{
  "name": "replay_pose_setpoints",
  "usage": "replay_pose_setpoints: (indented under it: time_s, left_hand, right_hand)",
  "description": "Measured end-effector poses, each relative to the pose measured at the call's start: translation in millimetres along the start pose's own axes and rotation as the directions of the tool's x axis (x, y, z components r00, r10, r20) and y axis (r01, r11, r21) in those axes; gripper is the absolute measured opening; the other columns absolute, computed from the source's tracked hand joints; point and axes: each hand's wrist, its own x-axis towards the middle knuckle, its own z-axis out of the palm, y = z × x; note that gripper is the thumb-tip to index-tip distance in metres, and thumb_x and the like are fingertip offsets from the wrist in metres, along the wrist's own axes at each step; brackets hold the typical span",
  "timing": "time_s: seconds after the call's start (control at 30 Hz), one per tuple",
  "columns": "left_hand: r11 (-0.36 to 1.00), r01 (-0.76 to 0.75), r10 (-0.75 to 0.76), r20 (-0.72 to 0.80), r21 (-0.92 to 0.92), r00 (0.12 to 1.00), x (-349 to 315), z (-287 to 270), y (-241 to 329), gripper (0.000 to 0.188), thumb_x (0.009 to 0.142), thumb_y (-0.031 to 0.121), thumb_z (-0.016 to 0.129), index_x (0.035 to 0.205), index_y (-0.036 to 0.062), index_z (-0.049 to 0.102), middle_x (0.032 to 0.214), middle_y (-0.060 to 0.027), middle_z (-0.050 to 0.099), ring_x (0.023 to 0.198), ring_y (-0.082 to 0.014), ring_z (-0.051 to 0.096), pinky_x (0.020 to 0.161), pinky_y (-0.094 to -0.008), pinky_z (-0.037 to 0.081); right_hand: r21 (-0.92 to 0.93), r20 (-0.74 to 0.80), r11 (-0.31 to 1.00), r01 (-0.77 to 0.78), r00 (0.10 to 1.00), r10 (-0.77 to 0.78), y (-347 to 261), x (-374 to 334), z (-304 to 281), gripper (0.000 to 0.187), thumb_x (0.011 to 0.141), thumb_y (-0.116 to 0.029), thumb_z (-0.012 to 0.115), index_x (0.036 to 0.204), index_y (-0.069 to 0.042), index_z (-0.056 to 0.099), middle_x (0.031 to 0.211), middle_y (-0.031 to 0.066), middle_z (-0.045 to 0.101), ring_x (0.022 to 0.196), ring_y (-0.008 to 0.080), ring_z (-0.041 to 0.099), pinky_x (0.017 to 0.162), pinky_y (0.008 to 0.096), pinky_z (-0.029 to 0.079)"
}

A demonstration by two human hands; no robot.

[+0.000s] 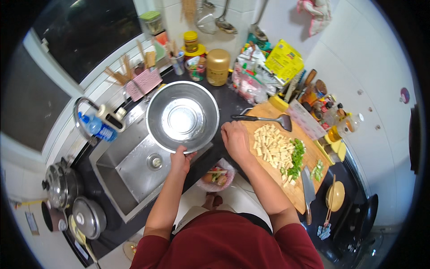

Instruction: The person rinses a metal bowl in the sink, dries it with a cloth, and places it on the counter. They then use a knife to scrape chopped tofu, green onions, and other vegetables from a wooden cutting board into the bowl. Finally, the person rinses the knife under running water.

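A wide stainless steel bowl (pixel 154 105) is tilted over the sink's far end and the dark counter. My left hand (pixel 181 160) grips its near rim. Just to the right, my right hand (pixel 234 138) is at the left edge of a wooden cutting board (pixel 293 197), its fingers curled and their tips hidden. Beyond that hand lies a spatula (pixel 264 119) with a black handle. Pale cut strips (pixel 270 145) are heaped on the board beside chopped green pieces (pixel 296 159). A kitchen knife (pixel 308 190) rests along the board's near right side.
The steel sink (pixel 130 172) is at left, with a faucet (pixel 80 112) and blue bottle (pixel 101 127). Lidded pots (pixel 89 217) stand nearer. A lined waste bin (pixel 219 177) sits below the counter. Bottles (pixel 333 116) line the right wall; a yellow bowl (pixel 336 196) carries chopsticks.
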Motion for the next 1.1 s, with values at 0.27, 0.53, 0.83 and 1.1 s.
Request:
replay_pose_setpoints:
  time_s: [0.27,0.53,0.83,1.1]
  left_hand:
    - [0.979,-0.202,0.201,-0.116,0.007,0.973,-63,-81,28,0.03,0.08,-0.004,0.051,0.109,-0.0064,0.048,0.099,-0.014,0.058,0.083,-0.0276,0.064,0.068,-0.0465,0.06]
    - [0.964,-0.264,0.263,-0.117,0.002,0.958,-69,-132,56,0.028,0.08,-0.003,0.051,0.107,-0.0058,0.048,0.095,-0.0123,0.058,0.077,-0.0263,0.062,0.066,-0.0447,0.058]
    - [0.979,-0.171,0.176,-0.03,0.113,0.984,-88,-171,81,0.033,0.082,0.003,0.052,0.114,-0.0032,0.047,0.104,-0.0139,0.057,0.087,-0.0262,0.063,0.07,-0.0408,0.057]
    - [0.983,-0.147,0.141,0.055,0.109,0.988,-82,-191,83,0.038,0.082,0.002,0.051,0.119,-0.004,0.046,0.108,-0.0138,0.058,0.091,-0.0267,0.063,0.072,-0.0443,0.058]
  right_hand:
    - [0.107,0.086,0.974,0.202,0.974,-0.211,-61,-10,60,0.004,0.077,-0.007,0.058,0.079,-0.007,0.061,0.075,0.0087,0.056,0.079,0.027,0.055,0.07,0.039,0.042]
    - [0.203,0.155,0.945,0.255,0.945,-0.288,-128,-6,103,0.009,0.076,-0.005,0.063,0.086,-0.004,0.062,0.077,0.0132,0.059,0.079,0.0327,0.059,0.069,0.0421,0.048]
    - [0.213,0.087,0.977,0.028,0.995,-0.048,-204,38,182,0.011,0.08,-0.007,0.06,0.09,-0.002,0.059,0.087,0.0191,0.062,0.082,0.0394,0.063,0.072,0.0479,0.052]
    - [0.14,0.074,0.974,-0.181,0.982,0.172,-238,48,232,0.008,0.08,-0.01,0.062,0.085,-0.004,0.061,0.083,0.0181,0.065,0.077,0.0363,0.065,0.07,0.0474,0.052]
